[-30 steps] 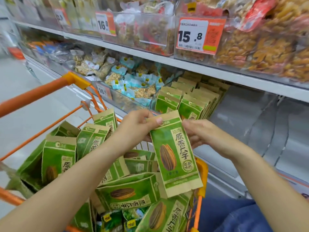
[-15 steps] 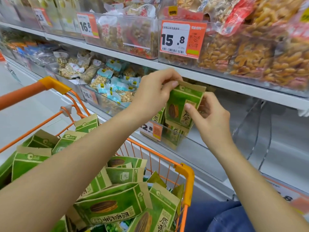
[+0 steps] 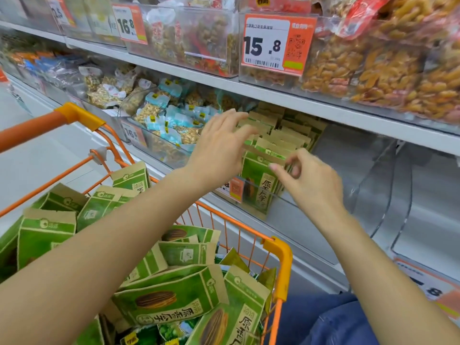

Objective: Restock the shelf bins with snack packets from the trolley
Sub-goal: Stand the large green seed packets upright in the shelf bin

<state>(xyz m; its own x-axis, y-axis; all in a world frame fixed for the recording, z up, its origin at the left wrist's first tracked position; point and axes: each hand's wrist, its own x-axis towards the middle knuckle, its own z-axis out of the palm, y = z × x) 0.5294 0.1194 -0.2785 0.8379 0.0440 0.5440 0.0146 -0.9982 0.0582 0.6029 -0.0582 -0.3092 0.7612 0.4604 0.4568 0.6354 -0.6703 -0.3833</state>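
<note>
Snack packets (image 3: 258, 180) stood crammed in the shelf bin (image 3: 278, 197); left hand (image 3: 221, 145) spread empty, right hand (image 3: 306, 178) loosely curled, holding nothing; front packet could topple out.

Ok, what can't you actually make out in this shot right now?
Head view only:
- Left hand: motion blur smears its fingertips, so contact with the green packets is unclear.
- Price tag on their bin: left wrist covers most.
- Trolley: both forearms hide much of its load.
- Right-hand bin label: cut by frame edge.
</note>
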